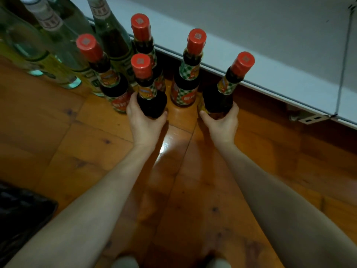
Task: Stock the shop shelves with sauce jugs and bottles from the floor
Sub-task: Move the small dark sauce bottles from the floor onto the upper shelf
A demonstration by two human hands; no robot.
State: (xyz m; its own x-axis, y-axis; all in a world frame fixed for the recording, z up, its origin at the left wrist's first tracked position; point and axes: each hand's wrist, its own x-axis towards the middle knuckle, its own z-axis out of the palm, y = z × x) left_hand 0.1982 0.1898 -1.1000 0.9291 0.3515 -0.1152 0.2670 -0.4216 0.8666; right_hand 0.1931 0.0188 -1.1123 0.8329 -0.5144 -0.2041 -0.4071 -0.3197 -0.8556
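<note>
Several dark sauce bottles with red caps stand on the wooden floor [96, 151] beside a low white shelf [251, 55]. My left hand [144, 118] grips the base of the front middle bottle [149, 93]. My right hand [222, 120] grips the base of the rightmost bottle [222, 95], which leans toward the shelf. Three more red-capped bottles stand free: one at the left [108, 80], one behind [143, 39], one in the middle right [188, 78].
Tall clear and green glass bottles [54, 45] crowd the upper left on the floor. A metal shelf bracket [311, 118] juts out under the shelf edge at the right. A dark object [17, 213] lies at the lower left.
</note>
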